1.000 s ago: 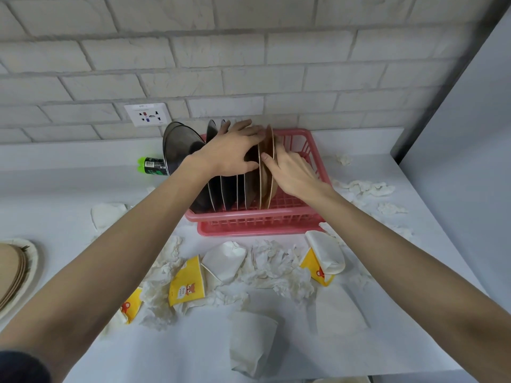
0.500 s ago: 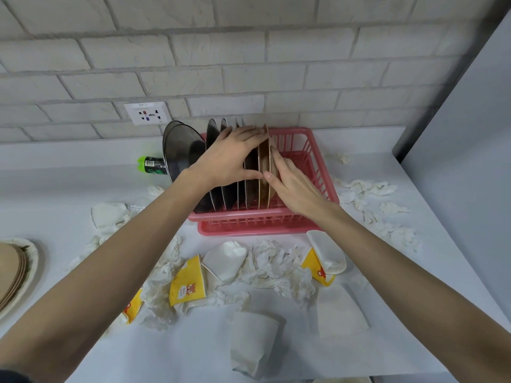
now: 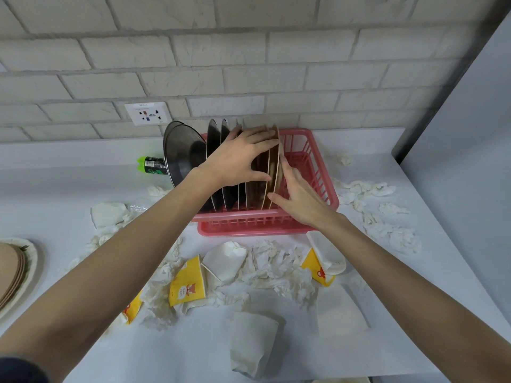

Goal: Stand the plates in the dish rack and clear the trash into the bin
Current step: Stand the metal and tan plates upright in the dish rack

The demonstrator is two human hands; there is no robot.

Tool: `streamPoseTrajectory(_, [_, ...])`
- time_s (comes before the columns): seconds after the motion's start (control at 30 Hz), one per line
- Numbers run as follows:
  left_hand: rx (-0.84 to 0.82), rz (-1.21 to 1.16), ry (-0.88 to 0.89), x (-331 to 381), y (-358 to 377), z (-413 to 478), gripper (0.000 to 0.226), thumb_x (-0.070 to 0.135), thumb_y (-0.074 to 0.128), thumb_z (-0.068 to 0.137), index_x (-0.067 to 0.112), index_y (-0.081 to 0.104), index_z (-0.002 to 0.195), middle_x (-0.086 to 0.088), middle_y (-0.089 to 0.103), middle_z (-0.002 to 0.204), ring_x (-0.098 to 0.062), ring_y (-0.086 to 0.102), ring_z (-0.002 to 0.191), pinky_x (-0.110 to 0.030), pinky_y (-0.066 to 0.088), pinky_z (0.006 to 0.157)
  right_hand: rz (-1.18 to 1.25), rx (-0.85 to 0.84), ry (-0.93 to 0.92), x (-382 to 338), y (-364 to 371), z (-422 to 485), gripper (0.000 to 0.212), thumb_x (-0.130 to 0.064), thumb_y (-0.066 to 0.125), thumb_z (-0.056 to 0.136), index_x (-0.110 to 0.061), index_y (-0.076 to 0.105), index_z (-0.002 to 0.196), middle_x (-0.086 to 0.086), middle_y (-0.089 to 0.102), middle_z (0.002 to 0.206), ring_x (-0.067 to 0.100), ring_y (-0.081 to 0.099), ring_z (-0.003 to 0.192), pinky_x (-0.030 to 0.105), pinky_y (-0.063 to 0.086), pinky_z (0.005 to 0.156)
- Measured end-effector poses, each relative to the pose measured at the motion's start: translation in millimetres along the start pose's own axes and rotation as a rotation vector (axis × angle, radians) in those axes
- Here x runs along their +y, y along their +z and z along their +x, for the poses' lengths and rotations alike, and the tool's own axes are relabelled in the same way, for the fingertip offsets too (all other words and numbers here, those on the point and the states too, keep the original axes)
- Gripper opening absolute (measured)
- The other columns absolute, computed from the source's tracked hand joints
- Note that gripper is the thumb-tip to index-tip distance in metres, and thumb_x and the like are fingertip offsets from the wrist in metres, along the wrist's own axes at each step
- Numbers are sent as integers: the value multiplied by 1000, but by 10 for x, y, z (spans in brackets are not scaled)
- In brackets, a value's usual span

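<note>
Left hand point(image 3: 237, 158) and right hand point(image 3: 300, 197), fingers point(image 3: 262, 135) straight, steady the thin brown plate point(image 3: 274, 161) between them in a pink plastic rack point(image 3: 249, 230); stacked beige plates point(image 3: 12, 269), crumpled white tissues point(image 3: 276, 269) not yet cleared

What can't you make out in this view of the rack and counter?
Head view:
Bin: not in frame.
Plate stack: cut off by the left edge.
Green bottle: mostly behind the dark plates; label too small.
Plate count in the dish rack: left hand covers the rims.

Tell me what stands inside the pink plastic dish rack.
Dark round plates and brown round plates stand upright inside. The left hand and right hand cover some, hiding their count.
</note>
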State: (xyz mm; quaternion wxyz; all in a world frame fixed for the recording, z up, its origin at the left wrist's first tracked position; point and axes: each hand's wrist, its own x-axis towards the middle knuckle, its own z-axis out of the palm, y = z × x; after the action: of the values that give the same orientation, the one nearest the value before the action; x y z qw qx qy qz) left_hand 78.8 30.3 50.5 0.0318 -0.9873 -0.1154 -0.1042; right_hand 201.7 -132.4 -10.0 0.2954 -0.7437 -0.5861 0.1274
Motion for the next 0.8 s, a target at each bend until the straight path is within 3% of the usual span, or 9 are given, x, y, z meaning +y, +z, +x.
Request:
streamPoseTrajectory(0.23, [2, -14, -8, 5, -29, 0, 84, 61, 66, 83, 27, 34, 152, 0, 30, 160, -21, 18, 150, -55, 13, 121, -6, 2, 32, 16, 14, 3, 94, -43, 60, 93, -34, -10, 154, 11, 35, 147, 11, 53, 86, 19, 43, 66])
streamPoseTrajectory(0.33, [32, -36, -20, 27, -77, -33, 80, 60, 63, 85, 26, 35, 151, -1, 33, 159, -22, 20, 150, -55, 14, 121, 29, 36, 42, -11, -6, -14, 95, -47, 60, 91, -36, -10, 154, 9, 31, 151, 22, 57, 114, 35, 52, 87])
streamPoseTrajectory(0.47, [137, -124, -60, 75, -164, -195, 71, 58, 57, 90, 23, 40, 149, -1, 38, 156, -24, 27, 147, -55, 20, 119, -18, 148, 96, -72, -92, -112, 90, -47, 58, 93, -24, -1, 157, 5, 19, 159, 22, 41, 134, 28, 38, 96])
streamPoseTrajectory(0.53, [223, -196, -75, 137, -176, -356, 65, 56, 54, 92, 21, 45, 147, -2, 42, 153, -23, 32, 145, -55, 27, 116, 9, 246, 113, -92, -149, -247, 81, -44, 56, 95, -23, 8, 156, 3, 23, 157, 17, 42, 133, 29, 37, 103])
streamPoseTrajectory(0.6, [307, -304, -98, 250, -140, -572, 61, 51, 56, 93, 16, 51, 143, -3, 47, 150, -22, 37, 142, -51, 31, 116, 63, 278, 108, -146, -188, -421, 70, -41, 54, 97, -24, 19, 154, -2, 32, 150, 7, 46, 122, 31, 43, 101])
streamPoseTrajectory(0.8, [410, -510, -250, 689, 58, -1218, 52, 39, 64, 92, 14, 56, 137, 3, 51, 146, -14, 39, 140, -41, 32, 116, 165, 133, -20, -437, 19, -863, 46, -32, 52, 99, -23, 41, 142, -14, 42, 131, 1, 50, 113, 36, 51, 94])
